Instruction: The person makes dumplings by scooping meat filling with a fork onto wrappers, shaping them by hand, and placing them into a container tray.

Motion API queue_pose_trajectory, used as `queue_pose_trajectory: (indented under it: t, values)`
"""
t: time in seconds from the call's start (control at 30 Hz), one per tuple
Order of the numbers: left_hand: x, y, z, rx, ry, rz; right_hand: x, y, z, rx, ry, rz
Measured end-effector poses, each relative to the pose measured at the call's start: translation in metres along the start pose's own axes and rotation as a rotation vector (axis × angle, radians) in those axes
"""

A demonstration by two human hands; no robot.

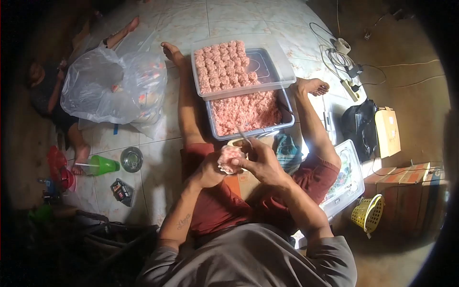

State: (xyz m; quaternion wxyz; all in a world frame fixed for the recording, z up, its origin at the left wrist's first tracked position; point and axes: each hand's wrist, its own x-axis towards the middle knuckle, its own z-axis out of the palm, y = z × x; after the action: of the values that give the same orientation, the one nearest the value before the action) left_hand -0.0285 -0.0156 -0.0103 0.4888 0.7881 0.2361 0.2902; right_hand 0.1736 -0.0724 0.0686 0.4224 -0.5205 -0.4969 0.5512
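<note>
My left hand [210, 171] is cupped around a dumpling [229, 158] with pink minced filling and a pale, ruffled wrapper edge. My right hand [264, 164] presses its thumb on the filling and grips a thin metal utensil [244, 137]; the fingers hide much of it, so its kind is unclear. Just beyond the hands stands a grey-blue tub [253, 133] of pink minced filling [246, 112]. A clear plastic container [285, 71] rests across the tub's far part, with rows of shaped dumplings [217, 67] filling its left side.
A large clear plastic bag [95, 86] lies at left, near another person [45, 93]. A green cup [104, 164] and a glass ashtray-like dish [132, 159] are on the tiles. Cables [334, 57], a yellow basket [367, 214] and a lidded plastic box [345, 184] are at right.
</note>
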Motion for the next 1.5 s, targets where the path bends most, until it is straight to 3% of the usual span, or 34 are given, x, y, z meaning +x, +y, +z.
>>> queue_pose_trajectory:
  t: [0.1,0.17,0.2,0.3,0.4,0.43,0.47,0.53,0.57,0.6,0.67,0.73,0.8,0.87,0.93,1.0,1.07,1.13,1.2,1.27,1.33,1.4,1.47,1.5]
  values:
    - [-0.007,-0.031,0.012,0.213,0.269,-0.015,0.010,0.028,-0.009,0.008,0.132,-0.090]
    - [-0.009,-0.053,0.020,0.518,0.566,0.151,0.005,0.051,-0.020,-0.055,0.223,-0.097]
    - [-0.001,-0.045,0.014,0.519,0.577,0.145,-0.002,0.054,-0.020,-0.060,0.212,-0.097]
    - [0.014,-0.034,0.001,0.136,0.437,0.018,-0.019,0.070,-0.008,0.286,0.114,0.135]
    - [0.023,-0.037,0.008,0.071,0.497,0.043,-0.022,0.085,-0.006,0.377,0.054,0.092]
    - [0.024,-0.036,0.009,0.078,0.505,0.072,-0.018,0.092,-0.010,0.148,0.057,-0.042]
    - [0.026,-0.033,0.008,0.085,0.514,0.101,-0.015,0.085,-0.014,0.147,0.059,-0.039]
    - [0.033,-0.004,-0.005,0.134,0.198,0.011,-0.010,0.061,-0.021,-0.639,0.081,-0.349]
    - [0.033,-0.004,-0.001,0.236,0.341,0.041,-0.010,0.053,-0.025,-0.669,0.070,-0.274]
    - [0.031,-0.004,0.002,0.237,0.344,0.037,-0.012,0.049,-0.026,-0.667,0.065,-0.274]
    - [0.034,0.005,0.006,0.092,0.540,-0.175,-0.013,0.046,-0.029,-0.583,0.185,-0.227]
    - [0.030,-0.001,0.005,0.029,0.523,-0.216,-0.018,0.063,-0.031,-0.569,0.178,-0.197]
    - [0.032,0.014,0.000,0.092,0.560,-0.280,-0.027,0.078,-0.023,-0.061,0.169,0.124]
    - [0.031,0.014,-0.008,0.163,0.499,-0.215,-0.033,0.084,-0.022,0.106,0.129,0.188]
    - [0.029,0.005,-0.012,-0.106,0.409,0.057,-0.036,0.082,-0.019,0.290,0.065,0.186]
    - [0.031,0.014,-0.010,-0.078,0.466,0.104,-0.031,0.087,-0.012,0.301,0.054,0.108]
    - [0.032,0.005,-0.004,-0.154,0.294,-0.025,-0.025,0.084,-0.005,0.310,0.046,0.030]
    - [0.031,-0.005,0.011,-0.221,0.215,-0.053,-0.019,0.070,-0.002,-0.404,0.106,-0.241]
    - [0.035,-0.011,0.021,-0.274,0.472,0.012,-0.020,0.067,-0.007,-0.430,0.168,-0.273]
    - [0.033,-0.010,0.018,-0.151,0.528,-0.039,-0.025,0.067,-0.012,-0.334,0.330,-0.250]
    - [0.033,0.011,0.011,-0.287,0.537,-0.118,-0.030,0.082,-0.018,-0.264,0.327,-0.199]
    - [0.029,0.015,0.002,-0.220,0.453,-0.232,-0.039,0.092,-0.018,0.239,0.150,0.128]
    - [0.026,0.009,0.001,-0.356,0.336,-0.140,-0.044,0.099,-0.011,0.396,0.077,0.108]
    - [0.026,0.011,-0.002,-0.283,0.340,-0.078,-0.045,0.100,-0.009,0.439,0.033,0.099]
